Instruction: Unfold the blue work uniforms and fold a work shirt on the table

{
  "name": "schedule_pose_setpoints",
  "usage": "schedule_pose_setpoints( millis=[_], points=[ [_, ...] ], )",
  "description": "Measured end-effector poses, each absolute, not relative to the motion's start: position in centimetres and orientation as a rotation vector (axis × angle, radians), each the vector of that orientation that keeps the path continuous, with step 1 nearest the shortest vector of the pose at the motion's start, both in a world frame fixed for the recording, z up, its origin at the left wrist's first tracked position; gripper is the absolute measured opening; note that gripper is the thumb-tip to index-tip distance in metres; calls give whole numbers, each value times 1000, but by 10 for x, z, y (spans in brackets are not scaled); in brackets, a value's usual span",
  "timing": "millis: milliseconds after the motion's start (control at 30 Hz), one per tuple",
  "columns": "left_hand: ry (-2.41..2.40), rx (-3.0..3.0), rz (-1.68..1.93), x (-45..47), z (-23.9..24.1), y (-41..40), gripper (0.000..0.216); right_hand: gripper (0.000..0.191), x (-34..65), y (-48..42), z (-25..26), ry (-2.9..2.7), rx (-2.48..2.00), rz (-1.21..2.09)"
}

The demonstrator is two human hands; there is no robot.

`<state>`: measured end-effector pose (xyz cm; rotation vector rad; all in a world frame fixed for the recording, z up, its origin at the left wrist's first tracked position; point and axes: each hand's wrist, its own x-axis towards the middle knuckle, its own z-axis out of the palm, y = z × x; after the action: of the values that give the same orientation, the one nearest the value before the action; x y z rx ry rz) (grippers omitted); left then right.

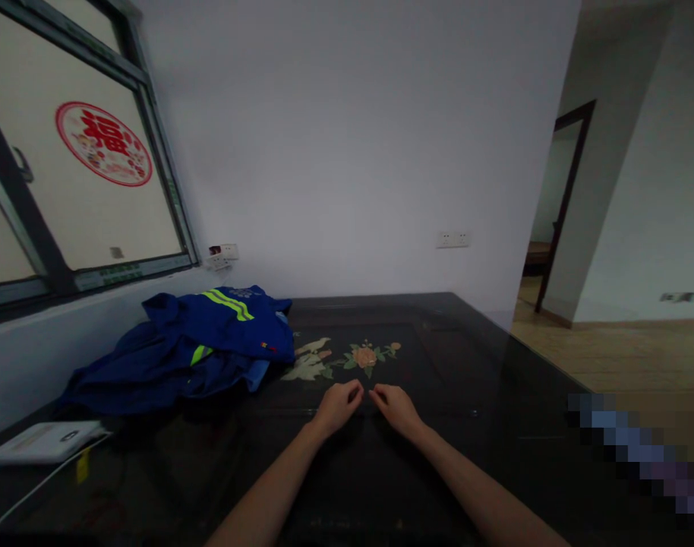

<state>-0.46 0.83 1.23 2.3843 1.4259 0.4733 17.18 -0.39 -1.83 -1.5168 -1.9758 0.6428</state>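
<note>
My left hand (339, 404) rests at the middle of a dark, glossy table (466, 471), its fingers curled in a loose fist. Facing it across a narrow gap is my right hand (397, 405), curled in the same way. I see nothing held in either one, and the two hands do not touch. Just beyond them, a floral picture (364, 356) with a pink bloom and pale birds decorates the tabletop. Left of my left hand lies a crumpled blue jacket (210, 334) with yellow-green reflective strips.
A white power bank-like device (45, 443) with a white cable (45, 486) lies at the table's left. Behind the table, the wall carries sockets (452, 239). A window (108, 167) with a red round sticker is at left. A pixelated patch covers the right edge.
</note>
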Motion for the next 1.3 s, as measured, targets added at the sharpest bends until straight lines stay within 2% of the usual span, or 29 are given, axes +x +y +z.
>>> schedule_pose_setpoints(
  millis=[500, 967, 1300],
  points=[
    [1418, 2454, 342, 0, 12, 7, 18, 33, 183, -4, -21, -2032, -1527, 632],
    [1427, 2446, 370, 1, 12, 5, 18, 32, 186, -4, -15, -2089, -1528, 669],
    [1431, 2433, 348, 2, 14, 4, 20, 20, 191, 2, -17, -2160, -1436, 740]
  ],
)
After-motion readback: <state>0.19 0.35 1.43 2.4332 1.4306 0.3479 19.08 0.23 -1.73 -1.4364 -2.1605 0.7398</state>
